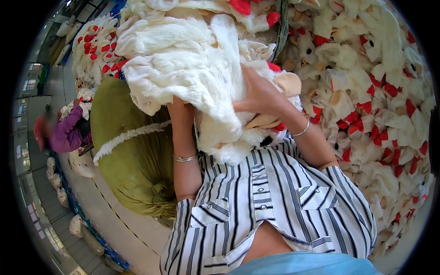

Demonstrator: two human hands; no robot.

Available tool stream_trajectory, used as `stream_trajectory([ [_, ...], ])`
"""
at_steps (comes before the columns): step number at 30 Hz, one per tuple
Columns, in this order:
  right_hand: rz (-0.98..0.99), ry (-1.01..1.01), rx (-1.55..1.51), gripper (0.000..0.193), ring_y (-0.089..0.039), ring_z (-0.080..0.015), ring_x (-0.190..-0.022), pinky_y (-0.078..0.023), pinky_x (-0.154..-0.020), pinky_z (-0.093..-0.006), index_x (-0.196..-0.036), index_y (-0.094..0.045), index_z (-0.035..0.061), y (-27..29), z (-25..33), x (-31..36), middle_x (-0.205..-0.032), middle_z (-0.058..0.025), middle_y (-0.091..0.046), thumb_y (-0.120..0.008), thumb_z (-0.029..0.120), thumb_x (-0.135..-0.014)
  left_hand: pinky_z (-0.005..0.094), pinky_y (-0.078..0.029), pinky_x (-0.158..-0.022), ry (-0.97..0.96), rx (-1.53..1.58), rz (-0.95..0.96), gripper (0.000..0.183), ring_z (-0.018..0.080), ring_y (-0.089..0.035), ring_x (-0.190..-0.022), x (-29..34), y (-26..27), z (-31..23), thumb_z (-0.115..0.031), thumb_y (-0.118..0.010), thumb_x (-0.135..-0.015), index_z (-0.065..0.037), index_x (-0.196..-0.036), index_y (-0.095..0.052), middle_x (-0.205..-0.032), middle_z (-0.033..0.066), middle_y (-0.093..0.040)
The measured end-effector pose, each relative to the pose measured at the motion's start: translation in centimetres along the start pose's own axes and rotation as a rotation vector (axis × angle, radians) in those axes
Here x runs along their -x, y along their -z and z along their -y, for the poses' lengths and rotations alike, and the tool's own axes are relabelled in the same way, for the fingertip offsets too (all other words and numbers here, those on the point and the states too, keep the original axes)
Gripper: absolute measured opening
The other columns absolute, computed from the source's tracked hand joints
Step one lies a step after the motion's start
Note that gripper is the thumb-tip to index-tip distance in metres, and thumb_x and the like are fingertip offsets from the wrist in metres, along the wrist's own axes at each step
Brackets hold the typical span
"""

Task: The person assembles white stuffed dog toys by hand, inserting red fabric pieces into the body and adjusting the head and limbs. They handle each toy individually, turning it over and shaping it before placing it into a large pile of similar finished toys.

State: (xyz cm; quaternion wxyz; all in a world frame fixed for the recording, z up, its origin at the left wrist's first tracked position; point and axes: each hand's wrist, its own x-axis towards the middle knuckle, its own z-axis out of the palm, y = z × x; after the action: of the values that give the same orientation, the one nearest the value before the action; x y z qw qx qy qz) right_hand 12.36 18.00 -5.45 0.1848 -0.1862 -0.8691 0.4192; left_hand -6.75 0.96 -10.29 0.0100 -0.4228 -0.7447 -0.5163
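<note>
In front of my chest is a limp white plush toy skin [183, 75], unstuffed and folded over itself. My left hand [181, 106] is curled into its underside, with most of the fingers hidden by the fur. My right hand [260, 94] grips its right side, thumb apart from the fingers and pressed to the fabric. Against my shirt, below the hands, hangs another plush piece [238, 145] with a black eye patch, a beige ear and a bit of red. More white skins with red parts lie just beyond the hands.
A large heap of white plush skins [366, 91] with red and beige parts rises on my right. To my left stands a bulging olive-green sack [133, 160], tied at its lower end. Farther left, a person in purple [71, 128] sits near another plush pile [94, 50].
</note>
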Motion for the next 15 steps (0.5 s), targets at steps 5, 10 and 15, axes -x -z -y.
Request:
stream_trajectory([
  [5, 0.223, -0.026, -0.130, 0.074, -0.058, -0.0373, -0.108, -0.046, -0.092, -0.0396, -0.129, -0.044, -0.0019, 2.2, 4.0, 0.5, -0.118, -0.0237, -0.058, -0.076, 0.020, -0.066, 0.0337, -0.046, -0.091, 0.327, 0.533, -0.117, 0.039, 0.0221, -0.059, -0.108, -2.1, -0.5, 1.7, -0.018, -0.055, -0.096, 0.002, -0.129, -0.053, -0.112, 0.0130, -0.065],
  [10, -0.215, 0.374, -0.226, 0.077, -0.060, -0.0251, -0.113, -0.047, -0.097, -0.0370, -0.135, -0.044, 0.0009, 6.2, 6.5, 0.6, -0.126, -0.0166, -0.057, -0.080, 0.008, -0.067, 0.0312, -0.046, -0.090, 0.155, 0.465, -0.142, 0.039, 0.0194, -0.059, -0.108, -12.1, 3.0, -2.7, -0.018, -0.055, -0.096, 0.002, -0.129, -0.053, -0.112, 0.0112, -0.066],
  [15, -0.582, 0.496, -0.306, 0.045, -0.061, -0.0220, -0.095, -0.049, -0.084, -0.0341, -0.119, -0.052, -0.0004, 9.7, 10.6, -6.5, -0.107, -0.0144, -0.061, -0.071, 0.015, -0.082, 0.0286, -0.045, -0.089, 0.021, 0.263, -0.069, 0.039, 0.0167, -0.059, -0.107, -24.5, 7.7, -6.4, -0.019, -0.056, -0.096, 0.002, -0.129, -0.052, -0.111, 0.0094, -0.066],
])
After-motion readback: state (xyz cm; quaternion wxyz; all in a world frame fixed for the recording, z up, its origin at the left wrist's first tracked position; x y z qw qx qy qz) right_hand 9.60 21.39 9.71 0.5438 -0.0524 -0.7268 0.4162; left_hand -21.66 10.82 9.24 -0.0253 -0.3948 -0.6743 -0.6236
